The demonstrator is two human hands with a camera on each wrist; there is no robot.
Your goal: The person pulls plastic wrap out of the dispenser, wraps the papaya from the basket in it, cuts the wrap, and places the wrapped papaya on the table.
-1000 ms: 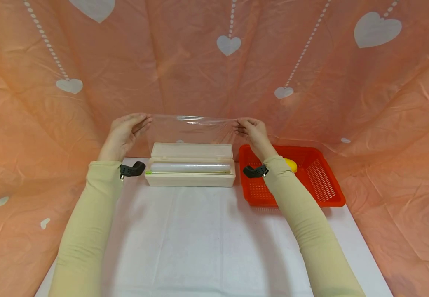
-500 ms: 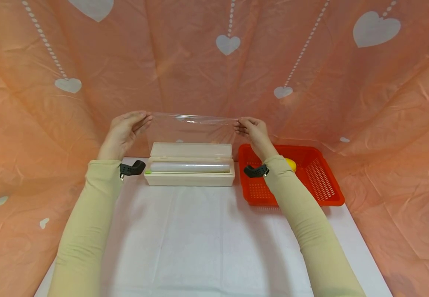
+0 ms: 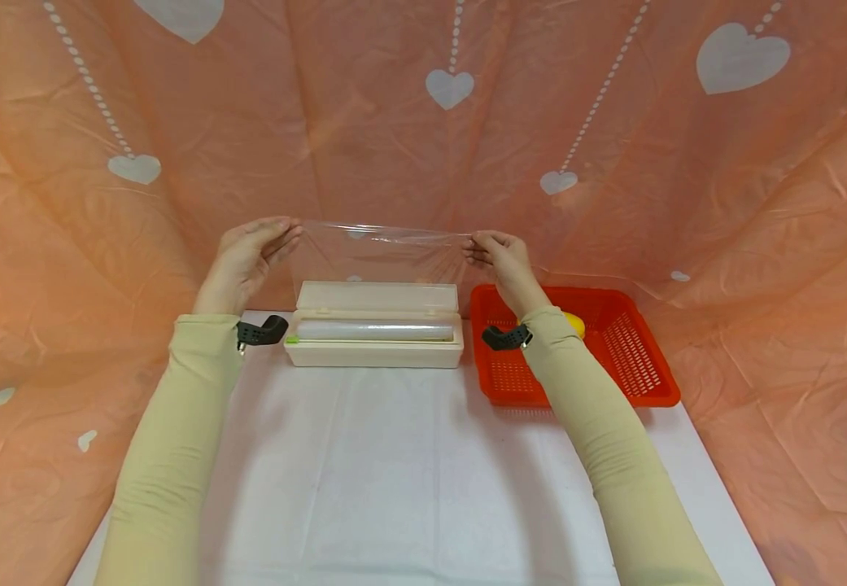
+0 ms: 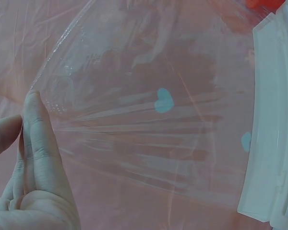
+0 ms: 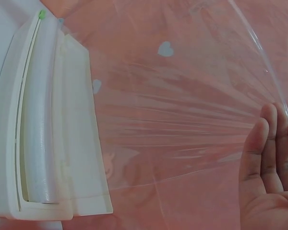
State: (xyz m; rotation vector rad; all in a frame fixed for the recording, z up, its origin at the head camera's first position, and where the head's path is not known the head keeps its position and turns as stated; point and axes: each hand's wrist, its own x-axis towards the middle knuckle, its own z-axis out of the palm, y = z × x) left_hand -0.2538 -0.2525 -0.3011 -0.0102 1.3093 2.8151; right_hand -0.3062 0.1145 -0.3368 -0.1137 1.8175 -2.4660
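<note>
A clear sheet of plastic wrap (image 3: 386, 254) is stretched between both hands behind a cream dispenser box (image 3: 375, 356). My left hand (image 3: 243, 260) pinches one upper corner between thumb and fingers; creases run from that grip in the left wrist view, toward the box lid (image 4: 266, 120). At the other corner my right hand (image 3: 499, 264) pinches the film, its fingers (image 5: 273, 148) showing in the right wrist view. The box lid stands open, and inside lies the roll of wrap (image 5: 40, 120). A small green slider (image 5: 42, 14) sits at one end of the box's front edge.
To the right stands a red plastic basket (image 3: 643, 358), partly under the right forearm, with a yellow object (image 3: 574, 324) in it, partly hidden. A white cloth (image 3: 372, 480) covers the table. A peach curtain with white hearts (image 3: 386, 122) hangs close behind the hands.
The left hand has risen slightly, lifting its corner of the film a little. The right hand, box and basket look nearly the same.
</note>
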